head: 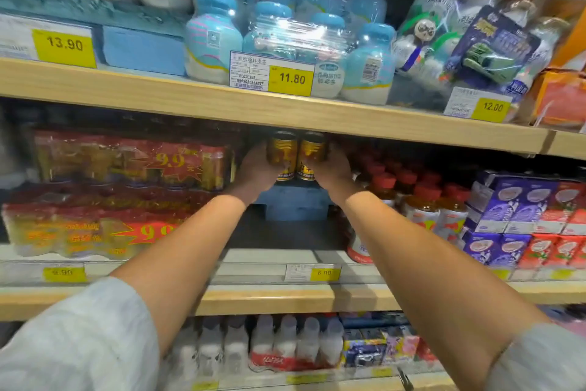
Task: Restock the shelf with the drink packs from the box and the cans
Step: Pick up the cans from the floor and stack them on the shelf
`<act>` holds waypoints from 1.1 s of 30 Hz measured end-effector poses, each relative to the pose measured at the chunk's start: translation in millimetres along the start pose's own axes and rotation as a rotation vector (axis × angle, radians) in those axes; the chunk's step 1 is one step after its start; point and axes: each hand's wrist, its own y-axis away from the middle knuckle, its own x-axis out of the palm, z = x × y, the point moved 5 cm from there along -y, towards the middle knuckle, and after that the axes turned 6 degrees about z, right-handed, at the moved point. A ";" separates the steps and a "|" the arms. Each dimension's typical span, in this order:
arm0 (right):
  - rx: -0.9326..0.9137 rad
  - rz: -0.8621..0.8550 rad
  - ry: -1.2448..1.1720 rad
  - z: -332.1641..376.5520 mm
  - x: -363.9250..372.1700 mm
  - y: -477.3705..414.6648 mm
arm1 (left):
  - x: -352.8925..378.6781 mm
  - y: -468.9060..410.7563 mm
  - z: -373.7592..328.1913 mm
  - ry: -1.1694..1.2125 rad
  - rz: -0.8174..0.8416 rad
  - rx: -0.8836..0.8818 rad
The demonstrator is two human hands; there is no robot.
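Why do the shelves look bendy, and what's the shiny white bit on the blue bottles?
Head view: the wide lens bows the wooden shelf edge; the white bit is light glaring off the wrap on the blue bottles; the gold cans sit in shadow under that shelf; the red packs at left look smeared.

The middle shelf (269,298) carries red-wrapped packs (85,232), red-capped bottles (425,200) and purple cartons (513,207).

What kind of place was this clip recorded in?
Probably a grocery store drinks aisle: wooden shelves of shrink-wrapped bottle packs, yellow price tags, and the left hand and right hand holding gold cans.
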 end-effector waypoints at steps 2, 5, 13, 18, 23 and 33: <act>0.008 0.011 0.066 -1.2 4.2 -8.9 | 3.4 -12.3 4.8 -0.008 0.005 -0.034; 0.038 0.026 0.106 -7.6 11.4 -22.0 | 7.2 -27.8 10.7 -0.006 0.007 -0.051; 0.078 0.032 0.141 -15.6 19.5 -39.2 | 18.5 -45.5 18.6 -0.056 0.021 -0.121; 0.060 0.030 0.127 -15.1 22.8 -35.2 | 18.4 -42.0 14.7 -0.137 0.042 -0.122; 0.041 0.083 0.120 -10.8 25.7 -23.5 | 20.0 -27.5 13.3 -0.151 0.018 -0.159; 0.068 0.101 0.124 9.9 -1.8 39.2 | 9.9 37.9 -23.7 -0.177 -0.100 -0.164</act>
